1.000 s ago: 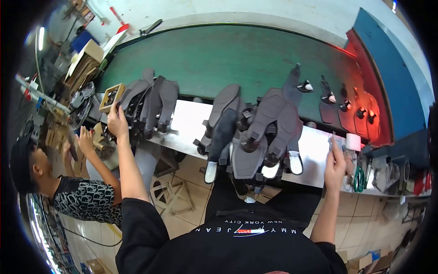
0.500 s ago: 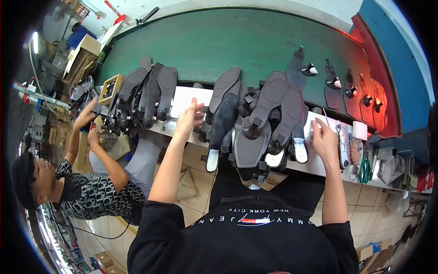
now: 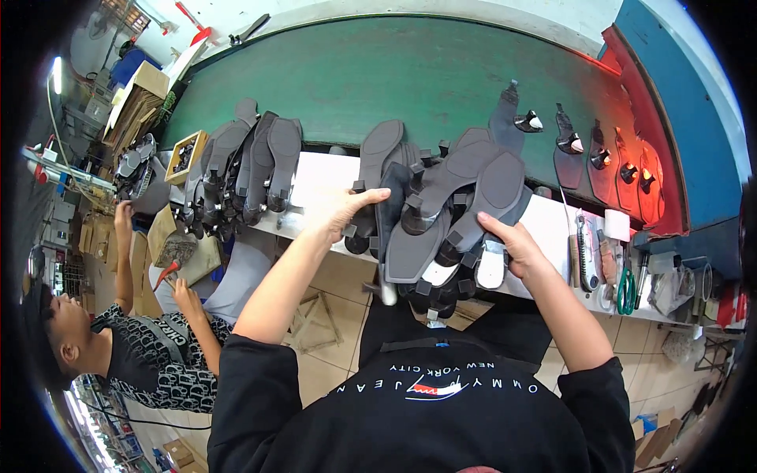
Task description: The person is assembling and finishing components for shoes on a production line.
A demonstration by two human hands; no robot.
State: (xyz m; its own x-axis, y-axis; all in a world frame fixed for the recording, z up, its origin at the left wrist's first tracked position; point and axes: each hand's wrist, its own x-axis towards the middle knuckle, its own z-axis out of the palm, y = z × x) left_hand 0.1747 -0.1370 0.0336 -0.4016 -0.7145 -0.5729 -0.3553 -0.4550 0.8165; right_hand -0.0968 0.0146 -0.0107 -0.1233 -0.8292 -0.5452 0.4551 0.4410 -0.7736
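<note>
A pile of high-heeled shoes (image 3: 461, 169) lies in front of me at the table's near edge, mostly with dark grey soles up. Several heels stick out between them, and white insole parts show at the near side. My left hand (image 3: 339, 214) grips the pile's left side, its thumb over a black shoe (image 3: 392, 206) turned on its edge; its other fingers are mostly hidden. On the right side, my right hand (image 3: 514, 246) clasps the shoes, its thumb on the uppermost sole (image 3: 499, 185) and its fingers partly hidden below.
Beyond runs a green conveyor belt (image 3: 355, 71), carrying shoes (image 3: 568, 154) at right beside a red-lit opening (image 3: 639, 142). Another shoe pile (image 3: 260, 158) lies left. Green-handled scissors (image 3: 626, 292) and other tools lie right. A co-worker (image 3: 150, 347) sits left, holding a red-tipped tool (image 3: 167, 273).
Both hands have come in against the shoe pile from its two sides. The shoes are pressed closer together, and the black one has turned onto its edge. The co-worker's hands have moved down.
</note>
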